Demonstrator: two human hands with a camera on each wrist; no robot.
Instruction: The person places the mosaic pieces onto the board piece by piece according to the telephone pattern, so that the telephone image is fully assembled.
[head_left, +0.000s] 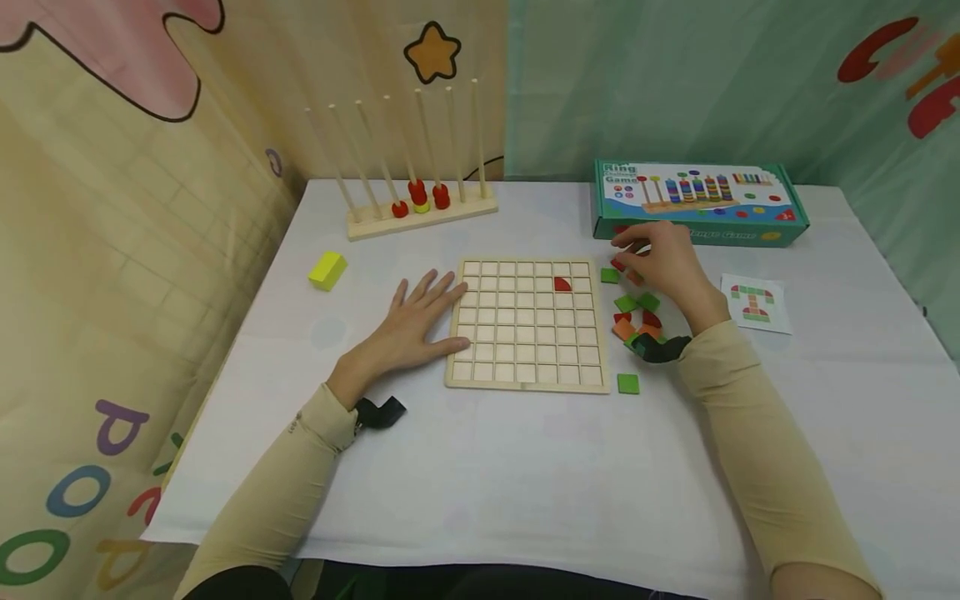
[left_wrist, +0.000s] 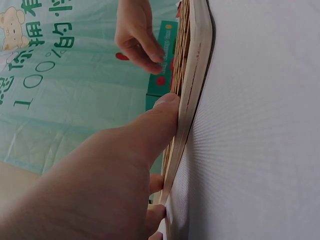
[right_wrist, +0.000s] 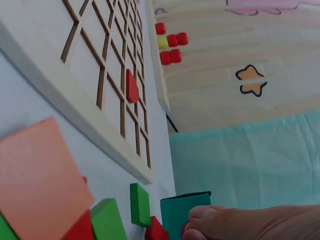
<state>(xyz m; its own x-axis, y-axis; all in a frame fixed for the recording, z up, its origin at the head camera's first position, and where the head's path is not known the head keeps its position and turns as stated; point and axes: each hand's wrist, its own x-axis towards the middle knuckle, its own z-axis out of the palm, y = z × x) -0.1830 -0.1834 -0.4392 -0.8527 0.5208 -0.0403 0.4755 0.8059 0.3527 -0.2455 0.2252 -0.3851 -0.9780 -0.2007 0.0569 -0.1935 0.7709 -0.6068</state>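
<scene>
The left hand (head_left: 411, 323), fingers spread, apparently steadies the grid board (head_left: 517, 386) at its left edge; 1 red piece (head_left: 562, 285) sits near its top right corner. Right hand (head_left: 663, 262), fingers bent, reaches over loose tiles (head_left: 626, 303); I cannot tell whether it pinches 1. The card (head_left: 755, 304) lies face up, presumably for viewing, toward the table's (head_left: 525, 483) right edge.

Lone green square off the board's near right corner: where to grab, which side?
I'd pinch the green square by its near and far edges, coming from above: it lies flat, and the board sits close beside its left edge, likely crowding a sideways pinch.
</scene>
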